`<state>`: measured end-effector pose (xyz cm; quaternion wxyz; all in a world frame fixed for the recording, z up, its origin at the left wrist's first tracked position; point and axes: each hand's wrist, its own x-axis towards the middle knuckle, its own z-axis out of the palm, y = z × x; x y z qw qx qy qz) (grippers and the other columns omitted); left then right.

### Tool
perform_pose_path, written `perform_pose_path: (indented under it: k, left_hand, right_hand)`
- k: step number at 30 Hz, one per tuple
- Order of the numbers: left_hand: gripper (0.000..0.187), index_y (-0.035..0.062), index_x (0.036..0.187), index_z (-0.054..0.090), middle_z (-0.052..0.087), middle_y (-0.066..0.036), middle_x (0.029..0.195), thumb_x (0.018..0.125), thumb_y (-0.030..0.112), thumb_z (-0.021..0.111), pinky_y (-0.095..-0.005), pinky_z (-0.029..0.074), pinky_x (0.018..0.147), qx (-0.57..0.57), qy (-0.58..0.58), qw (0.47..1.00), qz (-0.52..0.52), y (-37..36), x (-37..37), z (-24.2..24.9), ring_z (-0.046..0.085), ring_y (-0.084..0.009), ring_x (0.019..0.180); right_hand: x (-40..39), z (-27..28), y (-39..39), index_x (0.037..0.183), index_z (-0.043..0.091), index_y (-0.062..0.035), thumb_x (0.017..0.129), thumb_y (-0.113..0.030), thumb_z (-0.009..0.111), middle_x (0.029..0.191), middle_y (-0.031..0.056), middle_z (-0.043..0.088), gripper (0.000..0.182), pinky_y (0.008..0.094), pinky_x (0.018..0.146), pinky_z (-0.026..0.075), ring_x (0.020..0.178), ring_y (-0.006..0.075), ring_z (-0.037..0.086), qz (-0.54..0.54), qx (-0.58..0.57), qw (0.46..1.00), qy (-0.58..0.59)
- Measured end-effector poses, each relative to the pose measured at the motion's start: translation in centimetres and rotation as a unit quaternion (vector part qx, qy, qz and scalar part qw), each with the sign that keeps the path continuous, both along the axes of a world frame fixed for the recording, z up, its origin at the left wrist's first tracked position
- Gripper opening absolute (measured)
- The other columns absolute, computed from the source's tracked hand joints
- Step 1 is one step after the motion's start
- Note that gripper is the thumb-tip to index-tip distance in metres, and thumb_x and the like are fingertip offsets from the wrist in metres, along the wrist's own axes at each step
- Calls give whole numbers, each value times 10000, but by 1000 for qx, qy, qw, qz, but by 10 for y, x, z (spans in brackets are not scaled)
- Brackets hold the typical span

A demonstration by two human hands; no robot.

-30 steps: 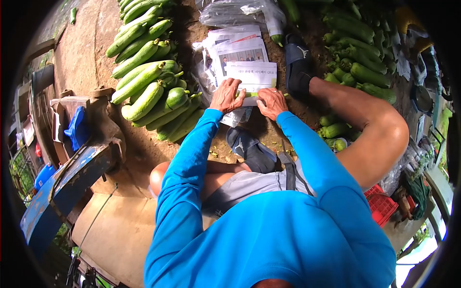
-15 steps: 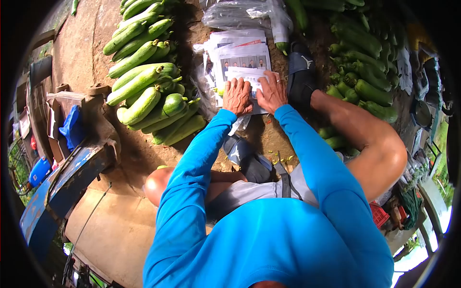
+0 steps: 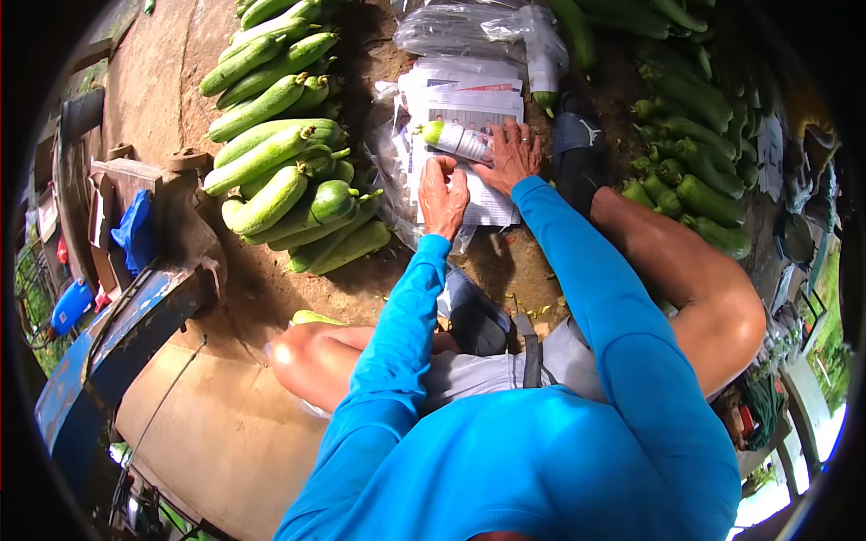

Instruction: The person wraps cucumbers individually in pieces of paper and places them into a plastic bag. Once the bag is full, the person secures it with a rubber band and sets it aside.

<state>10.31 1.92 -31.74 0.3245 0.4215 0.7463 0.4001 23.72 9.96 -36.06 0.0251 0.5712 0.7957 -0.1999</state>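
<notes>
A long green gourd rolled in printed newspaper (image 3: pixel 462 142) lies crosswise on a stack of newspaper sheets (image 3: pixel 492 209), its pale green end (image 3: pixel 430 132) poking out at the left. My right hand (image 3: pixel 512 158) rests over the right end of the roll, fingers stretched out and apart. Just below the roll, my left hand (image 3: pixel 443 198) has its fingers curled and thumb and forefinger together; whatever is between them is hidden. Another wrapped gourd (image 3: pixel 541 74) lies beyond the stack, its green tip toward me.
Clear plastic bags (image 3: pixel 451 32) lie behind the paper. Rows of green gourds (image 3: pixel 262 108) are piled at the left, with more gourds (image 3: pixel 704 194) at the right. My sandalled foot (image 3: pixel 577 135) is right of the stack. A blue-painted metal piece (image 3: pixel 108 361) stands at the lower left.
My hands were side by side, lying flat on the paper. Now the left has drawn back and curled, the right has turned across the roll, and the wrapped gourd shows.
</notes>
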Motion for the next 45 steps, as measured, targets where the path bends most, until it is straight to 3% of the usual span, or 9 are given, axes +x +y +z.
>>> perform_pose_path:
  k: [10,12,16,19,21,24,29,35,45]
  left_hand:
    - [732,91,1403,440,508,-106,1290,948,664,415,-384,459,856,-222,-427,876,9,-12,0,-33,554,-225,1005]
    - [760,103,1476,384,423,-119,1430,948,646,442,-423,420,984,-237,-453,859,1,-2,-5,-6,491,-258,1204]
    - [707,103,1439,471,502,-39,1413,909,554,592,-420,348,1080,-90,-533,839,71,6,-8,4,440,-172,1313]
    - [591,67,1347,567,576,-26,1269,925,479,596,-292,382,980,-51,-502,860,78,20,-20,16,515,-121,1126]
    - [504,42,1235,575,580,-16,1125,911,425,627,-276,411,818,-7,-499,863,82,35,-22,21,514,-112,954]
    - [404,38,956,525,533,-40,888,857,389,699,-325,418,705,-56,-316,947,26,59,-31,17,484,-151,802]
    - [556,-13,932,520,576,-134,817,833,507,692,-378,442,708,-164,-120,977,-70,98,-8,-3,552,-248,764]
    - [646,-40,944,536,617,-318,964,812,582,653,-481,459,789,-186,-38,974,-124,156,21,-33,619,-444,916]
    - [297,45,901,704,701,-187,957,828,313,598,-497,520,764,-46,149,973,-169,239,66,-122,663,-405,881]
  right_hand:
    - [2,-19,62,1251,575,46,735,-557,740,1148,216,656,810,388,911,508,1081,357,615,143,-391,909,21]
    - [3,11,47,1248,582,-10,746,-501,752,1138,156,656,723,361,896,524,1002,264,645,-84,-689,652,305]
    - [-1,41,52,1276,557,-96,749,-433,770,1151,87,635,661,417,919,528,1028,217,630,-178,-738,511,402]
    - [-13,49,75,1323,520,-99,755,-527,764,1164,65,618,752,373,796,553,963,198,645,-119,-740,570,336]
    - [-22,56,132,1140,676,-44,718,-725,690,918,86,635,801,356,630,531,823,187,637,61,-647,757,67]
    - [-3,52,205,1042,679,-28,716,-642,724,1058,154,597,696,415,874,518,990,316,622,121,-80,988,60]
    - [13,39,244,1105,606,-109,740,-363,725,1252,110,493,461,472,907,493,1216,337,457,153,180,971,-41]
    - [23,28,245,1057,601,-70,737,-269,661,1174,107,555,382,476,894,496,1092,358,526,244,82,966,38]
    - [50,38,217,1086,599,-71,723,-207,672,1158,130,576,395,446,964,468,1110,366,532,249,73,949,177]
